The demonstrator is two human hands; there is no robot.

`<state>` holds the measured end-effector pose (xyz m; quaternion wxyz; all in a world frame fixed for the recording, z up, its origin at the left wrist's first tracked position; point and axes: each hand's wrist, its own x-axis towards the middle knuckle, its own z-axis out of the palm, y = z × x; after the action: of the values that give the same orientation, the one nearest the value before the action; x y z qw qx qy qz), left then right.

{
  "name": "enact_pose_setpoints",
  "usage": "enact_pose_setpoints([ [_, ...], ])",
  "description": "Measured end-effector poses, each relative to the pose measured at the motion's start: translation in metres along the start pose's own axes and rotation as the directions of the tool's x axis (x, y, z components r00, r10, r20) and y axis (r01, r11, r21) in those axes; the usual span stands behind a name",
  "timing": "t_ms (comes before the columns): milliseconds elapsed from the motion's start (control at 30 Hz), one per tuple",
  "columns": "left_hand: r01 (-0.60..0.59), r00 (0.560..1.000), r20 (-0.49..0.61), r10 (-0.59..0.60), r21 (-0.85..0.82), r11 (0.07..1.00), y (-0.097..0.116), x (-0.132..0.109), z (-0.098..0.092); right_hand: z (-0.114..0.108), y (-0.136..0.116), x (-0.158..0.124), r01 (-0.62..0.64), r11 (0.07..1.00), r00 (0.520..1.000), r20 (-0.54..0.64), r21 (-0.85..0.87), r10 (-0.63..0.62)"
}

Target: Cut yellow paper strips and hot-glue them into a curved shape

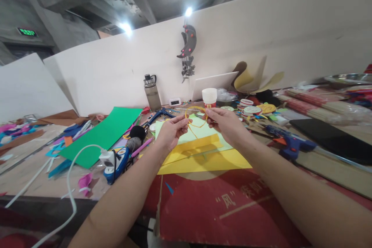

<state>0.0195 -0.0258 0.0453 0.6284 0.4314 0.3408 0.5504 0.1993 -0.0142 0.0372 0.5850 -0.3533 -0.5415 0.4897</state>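
A thin yellow strip, bent into a loop, is held up between my two hands above the work sheets. My left hand pinches one side of it with thumb and fingertips. On the other side, my right hand grips it in the same way. One thin end dangles below the loop. Beneath lie a pale green sheet and yellow sheets, one with a raised, folded edge. These rest on a red board with printed characters.
On the left are a green sheet, a blue power strip and its white cable. A bottle and a paper cup stand behind. To the right lie a blue glue gun and a black phone-like slab.
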Motion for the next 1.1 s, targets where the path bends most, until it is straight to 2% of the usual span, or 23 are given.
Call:
enact_pose_setpoints([
  [133, -0.004, 1.0, -0.021, 0.003, -0.026, 1.0, 0.0, 0.0, 0.0, 0.002, 0.002, -0.001, 0.015, 0.999, 1.0, -0.017, -0.039, -0.016],
  [267, -0.003, 0.999, -0.04, 0.002, -0.023, 1.0, 0.0, -0.001, 0.002, 0.004, -0.002, -0.004, -0.037, 0.999, 0.998, -0.046, 0.027, 0.038],
  [400, -0.014, 0.996, -0.092, 0.012, -0.023, 1.0, -0.001, 0.0, 0.002, 0.008, -0.003, -0.005, -0.095, 0.995, 0.995, -0.007, 0.03, 0.095],
  [567, -0.026, 0.993, -0.117, 0.019, -0.051, 0.998, -0.002, 0.001, 0.0, 0.008, 0.003, -0.004, -0.095, 0.995, 0.995, 0.035, -0.024, 0.096],
  [700, -0.007, 0.985, -0.17, -0.013, -0.116, 0.993, -0.002, 0.004, -0.001, 0.007, 0.005, -0.005, -0.108, 0.993, 0.994, 0.012, -0.036, 0.108],
  [900, 0.014, 0.928, -0.354, -0.117, -0.281, 0.96, 0.004, 0.015, -0.012, 0.009, 0.007, -0.006, -0.081, 0.968, 0.996, -0.043, -0.237, 0.073],
  [1100, 0.012, 0.912, -0.386, -0.14, -0.317, 0.948, 0.006, 0.021, -0.022, 0.005, 0.01, -0.004, 0.076, 0.852, 0.997, 0.061, -0.518, -0.052],
])
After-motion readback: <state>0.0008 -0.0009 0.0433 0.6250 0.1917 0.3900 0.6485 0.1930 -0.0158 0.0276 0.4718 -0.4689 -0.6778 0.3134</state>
